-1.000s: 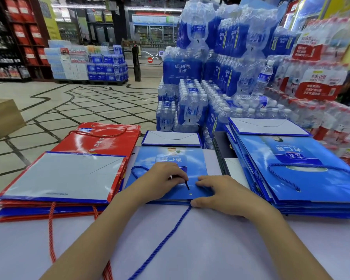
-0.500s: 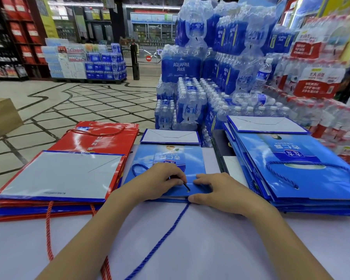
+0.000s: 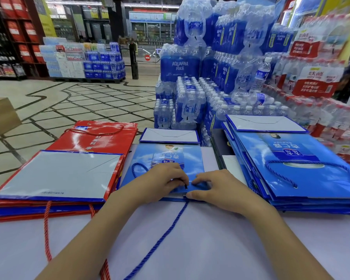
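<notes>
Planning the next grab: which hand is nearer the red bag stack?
Left. The left hand lies just right of the red bag stack; the right hand sits farther right.

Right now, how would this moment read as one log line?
left hand pinches cord tip | right hand grips blue bag edge | cord trails across table
</notes>
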`<state>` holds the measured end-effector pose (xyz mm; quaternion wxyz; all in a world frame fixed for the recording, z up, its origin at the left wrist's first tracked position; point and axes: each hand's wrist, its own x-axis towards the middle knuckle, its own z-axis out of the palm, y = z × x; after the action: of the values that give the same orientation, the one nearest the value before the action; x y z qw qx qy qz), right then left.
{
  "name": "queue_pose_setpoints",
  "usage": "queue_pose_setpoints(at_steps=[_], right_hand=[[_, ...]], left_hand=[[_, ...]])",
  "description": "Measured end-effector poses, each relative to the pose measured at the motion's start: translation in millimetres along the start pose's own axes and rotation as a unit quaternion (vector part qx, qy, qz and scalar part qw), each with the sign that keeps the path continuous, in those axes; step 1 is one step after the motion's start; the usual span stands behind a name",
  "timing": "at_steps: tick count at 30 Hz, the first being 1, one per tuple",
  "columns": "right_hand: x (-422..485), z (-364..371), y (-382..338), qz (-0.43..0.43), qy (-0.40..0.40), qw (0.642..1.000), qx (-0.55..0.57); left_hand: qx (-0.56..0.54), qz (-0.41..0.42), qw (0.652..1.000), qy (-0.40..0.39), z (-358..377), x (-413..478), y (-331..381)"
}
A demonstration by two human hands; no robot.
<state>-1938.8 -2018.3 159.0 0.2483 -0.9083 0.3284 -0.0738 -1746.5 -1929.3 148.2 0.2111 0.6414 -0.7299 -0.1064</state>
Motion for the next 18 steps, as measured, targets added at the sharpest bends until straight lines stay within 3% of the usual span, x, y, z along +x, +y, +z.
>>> queue_pose_setpoints(at_steps=[8, 12, 16, 18], right_hand=[[2.8, -0.2, -1.1, -0.026, 0.115, 0.993, -0.008], [6.4, 5.3, -0.2, -0.046, 0.168, 0.984, -0.033], [7.3, 8.6, -2.0, -0.096, 0.285, 0.951, -0.07], [6.3, 10.1, -5.3, -0.076, 0.302, 0.945, -0.105]], left_hand=[[-0.084, -0.02, 0.996, 0.018, -2.9, -3.0, -1.0], [-0.066, -0.035, 0.996, 0.049, -0.6, -3.7, -0.1], [-0.059, -0.021, 0.995, 0.073, 0.5, -0.7, 2.1], [-0.055, -0.017, 0.995, 0.076, 2.9, 0.3, 0.8]])
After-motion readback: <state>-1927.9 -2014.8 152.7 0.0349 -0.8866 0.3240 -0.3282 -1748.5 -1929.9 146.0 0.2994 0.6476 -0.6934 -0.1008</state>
